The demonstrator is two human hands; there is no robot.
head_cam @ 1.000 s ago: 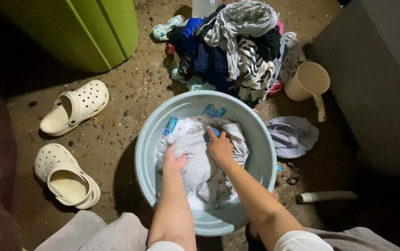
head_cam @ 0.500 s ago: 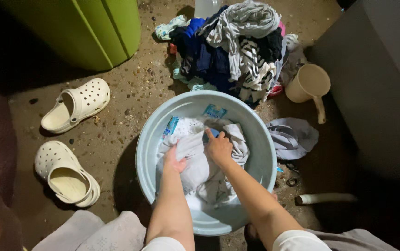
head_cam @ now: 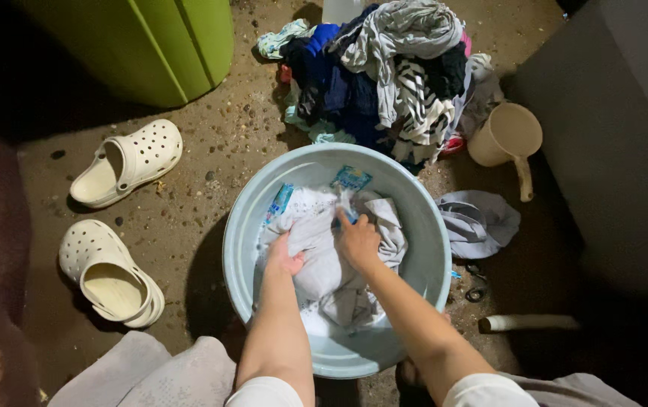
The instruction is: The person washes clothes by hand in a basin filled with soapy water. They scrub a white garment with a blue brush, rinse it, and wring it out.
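A round pale blue basin (head_cam: 241,226) sits on the wet floor in front of me. Inside it lies a bunched white cloth (head_cam: 324,275) in soapy water, with blue sachets (head_cam: 351,179) near its far wall. My left hand (head_cam: 285,258) presses down on the left part of the cloth, fingers curled into it. My right hand (head_cam: 357,240) grips a fold of the same cloth near the middle. Both forearms reach in from the bottom of the view.
A heap of mixed clothes (head_cam: 384,71) lies beyond the basin. A beige plastic jug (head_cam: 506,137) and a grey cloth (head_cam: 478,222) sit to the right. Two white clogs (head_cam: 124,162) (head_cam: 109,273) rest at left, beside a green bin (head_cam: 151,45). A white pipe (head_cam: 527,322) lies lower right.
Both hands have shifted slightly on the cloth, the right one moving a little toward me. The cloth has been rubbed and bunched differently.
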